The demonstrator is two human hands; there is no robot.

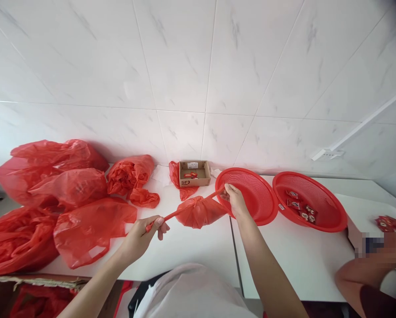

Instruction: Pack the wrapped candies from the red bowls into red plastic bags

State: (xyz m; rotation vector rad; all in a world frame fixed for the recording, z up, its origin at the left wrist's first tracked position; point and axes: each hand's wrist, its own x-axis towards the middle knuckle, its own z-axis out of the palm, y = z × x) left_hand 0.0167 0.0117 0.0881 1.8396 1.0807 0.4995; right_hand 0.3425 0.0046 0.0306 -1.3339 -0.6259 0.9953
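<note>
A: Where is the red bag (pixel 199 215) at this point?

B: In front of the person, over the white table (pixel 191 247), between the two hands. It is bunched into a small, rounded bundle, with twisted ends pulled out to either side. I can't tell whether its underside touches the table.

A: And the left hand (pixel 150 229)?

B: Its grip pinches one twisted end, thumb on top, with a short tip poking out past the fingers.

A: The right hand (pixel 231 198)?

B: Its grip pinches the other end, a little higher, in front of the nearer of two red baskets. That near basket (pixel 256 198) stands just beside the far basket (pixel 330 212), which has a few wrapped packets (pixel 299 206) in it.

A: What's behind the bundle?

B: A small cardboard box (pixel 201 182) near the wall (pixel 181 137), with a little red packet (pixel 190 175) inside.

A: Over on the left?

B: A crumpled bag (pixel 131 174), a flatter bag (pixel 85 229) and a big heap of red bags (pixel 68 181).

A: Anyone else?

B: Another person's arm (pixel 360 274) at the right edge, beside a white box (pixel 352 225).
</note>
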